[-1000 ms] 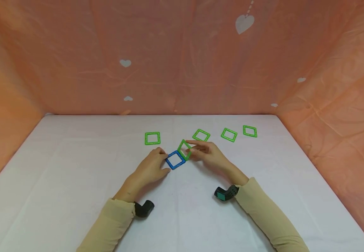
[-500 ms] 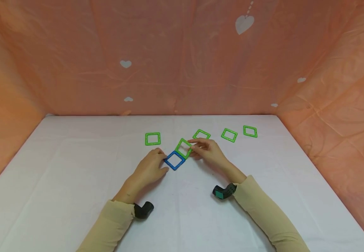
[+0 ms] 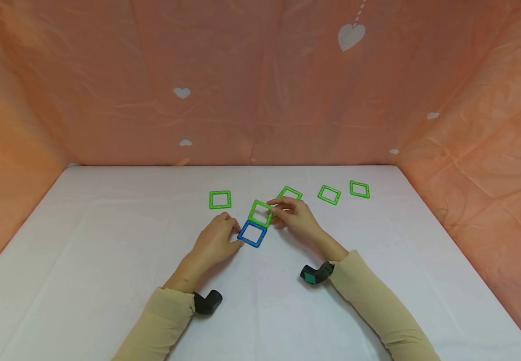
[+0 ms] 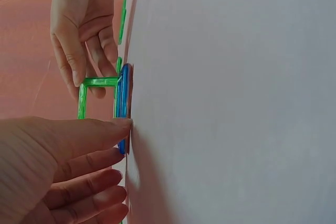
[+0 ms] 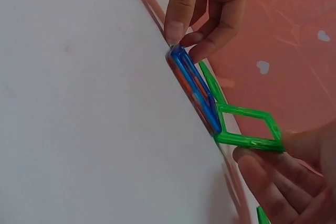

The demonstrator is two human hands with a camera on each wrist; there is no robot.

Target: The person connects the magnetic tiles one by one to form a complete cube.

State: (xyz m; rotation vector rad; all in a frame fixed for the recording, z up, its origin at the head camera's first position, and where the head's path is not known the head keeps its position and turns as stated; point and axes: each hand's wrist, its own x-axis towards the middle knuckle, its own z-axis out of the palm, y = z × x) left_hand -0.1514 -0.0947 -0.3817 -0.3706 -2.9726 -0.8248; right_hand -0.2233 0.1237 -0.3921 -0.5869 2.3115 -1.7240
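A blue square frame tile (image 3: 262, 237) sits low over the white tabletop in the middle of the head view. My left hand (image 3: 215, 238) pinches it at its left corner, thumb on the near side. A green square frame tile (image 3: 252, 210) meets the blue one along its far edge. In the right wrist view the green tile (image 5: 252, 141) stands up at an angle from the flat blue tile (image 5: 191, 85). Thumb and fingers of my right hand (image 3: 300, 218) pinch the green tile's right side.
Several more green square tiles lie toward the back: one tile (image 3: 220, 207) at left, one partly behind the right hand (image 3: 294, 190), and two farther right, a tilted tile (image 3: 332, 188) and the rightmost tile (image 3: 359, 183). Orange sheeting (image 3: 260, 100) walls the table's back and sides.
The joined blue and green tiles have turned, so the green one now sits more directly behind the blue. My right hand has shifted slightly left; both grips are kept.
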